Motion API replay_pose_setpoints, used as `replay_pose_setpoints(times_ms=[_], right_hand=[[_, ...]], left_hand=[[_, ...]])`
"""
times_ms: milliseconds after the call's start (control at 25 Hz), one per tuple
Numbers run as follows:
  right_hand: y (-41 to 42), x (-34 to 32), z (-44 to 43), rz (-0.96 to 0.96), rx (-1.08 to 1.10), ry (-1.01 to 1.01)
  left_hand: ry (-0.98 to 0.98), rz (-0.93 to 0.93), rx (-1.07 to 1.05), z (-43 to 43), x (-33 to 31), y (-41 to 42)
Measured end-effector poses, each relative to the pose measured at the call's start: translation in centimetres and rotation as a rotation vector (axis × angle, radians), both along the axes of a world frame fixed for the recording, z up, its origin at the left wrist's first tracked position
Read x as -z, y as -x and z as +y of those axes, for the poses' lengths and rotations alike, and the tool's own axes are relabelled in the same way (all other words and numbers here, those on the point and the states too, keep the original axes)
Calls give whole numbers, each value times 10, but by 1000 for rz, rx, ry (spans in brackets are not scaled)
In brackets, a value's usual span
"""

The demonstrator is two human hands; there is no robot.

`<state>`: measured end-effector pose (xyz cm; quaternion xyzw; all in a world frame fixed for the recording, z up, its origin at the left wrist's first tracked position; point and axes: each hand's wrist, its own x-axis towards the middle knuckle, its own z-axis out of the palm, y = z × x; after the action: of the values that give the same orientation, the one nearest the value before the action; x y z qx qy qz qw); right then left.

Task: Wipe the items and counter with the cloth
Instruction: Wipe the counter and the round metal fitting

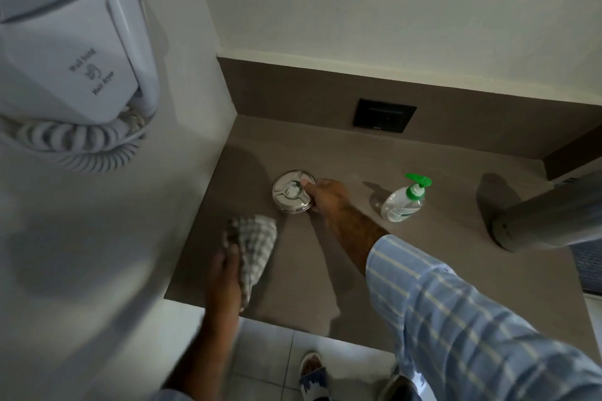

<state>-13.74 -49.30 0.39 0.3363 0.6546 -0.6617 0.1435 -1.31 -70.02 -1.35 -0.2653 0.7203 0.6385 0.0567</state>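
Observation:
A round shiny metal ashtray [291, 192] sits on the brown counter [439, 257], toward its back left. My right hand [327, 194] grips the ashtray's right rim, thumb on top. My left hand [226, 273] holds a bunched checked cloth [255, 242] against the counter near its front left edge, just in front of the ashtray. A clear pump bottle [404, 202] with a green top stands to the right of the ashtray, apart from both hands.
A white wall-mounted hair dryer [75, 65] with a coiled cord juts out at the left. A black socket plate [384, 115] sits in the backsplash. A grey cylinder [547, 225] lies at the counter's right. Tiled floor and my feet show below the front edge.

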Motion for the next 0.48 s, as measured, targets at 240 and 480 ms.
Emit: replay_pose_setpoints(times_ms=[240, 480], right_hand=[[2, -1, -3, 27, -265, -369], [-31, -160, 10, 26, -199, 9]], left_hand=[[-476, -39, 42, -15, -39, 39], [369, 364, 323, 61, -135, 64]])
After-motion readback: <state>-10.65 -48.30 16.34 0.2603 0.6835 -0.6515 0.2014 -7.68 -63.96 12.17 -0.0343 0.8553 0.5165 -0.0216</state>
